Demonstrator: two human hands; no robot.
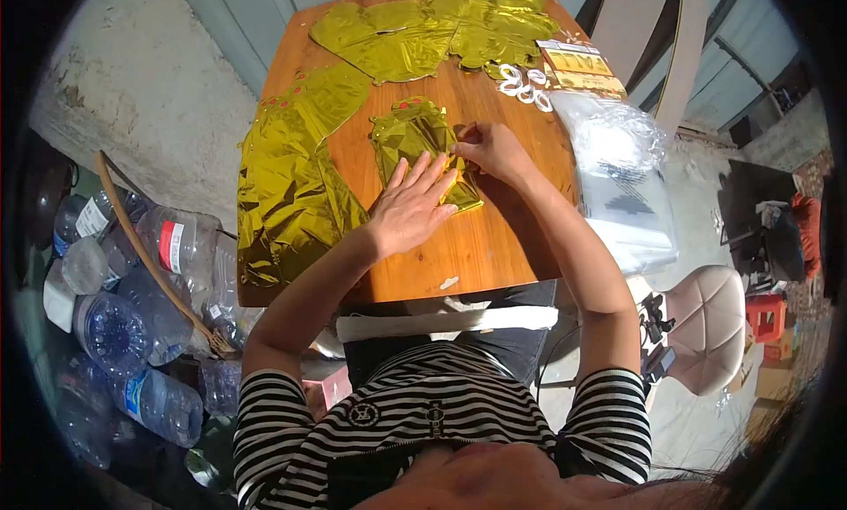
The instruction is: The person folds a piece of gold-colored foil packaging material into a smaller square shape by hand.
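A folded gold foil balloon lies flat on the wooden table in front of me. My left hand rests on its lower part, palm down with the fingers stretched out. At the balloon's right edge, my right hand has its fingers pinched together on the foil. To the left spreads a larger gold foil sheet with small red marks near its top. More flat gold foil balloons lie along the far edge of the table.
White ribbon rings and printed cards sit at the far right. Clear plastic bags hang over the table's right edge. Large plastic bottles are piled at left. A pale chair stands at right.
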